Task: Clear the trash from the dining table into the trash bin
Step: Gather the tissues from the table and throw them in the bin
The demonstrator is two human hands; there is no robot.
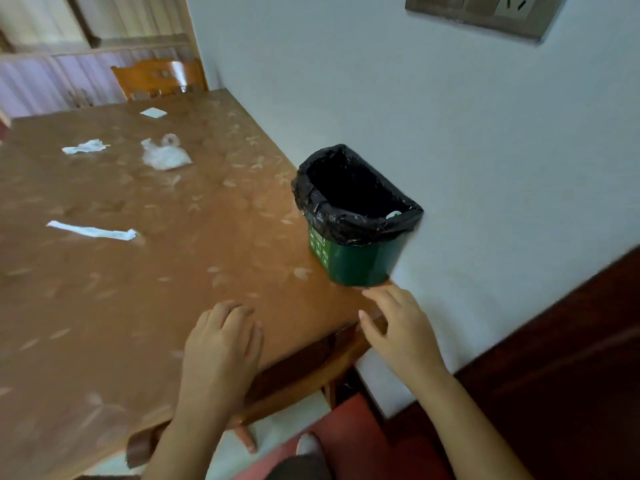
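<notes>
A small green trash bin lined with a black bag stands on the right edge of the brown dining table, against the wall; something small and white lies inside it. My right hand hovers just below the bin's base with fingers spread, holding nothing. Near the table's front corner my left hand rests with loosely curled fingers, empty. Trash lies on the table: a long white paper strip, a crumpled clear plastic bag, a torn tissue and a small white square of paper.
A wooden chair stands at the table's far end. The white wall runs along the table's right side, with a socket plate high up. A dark wooden panel is at the lower right. The picture is blurred by motion.
</notes>
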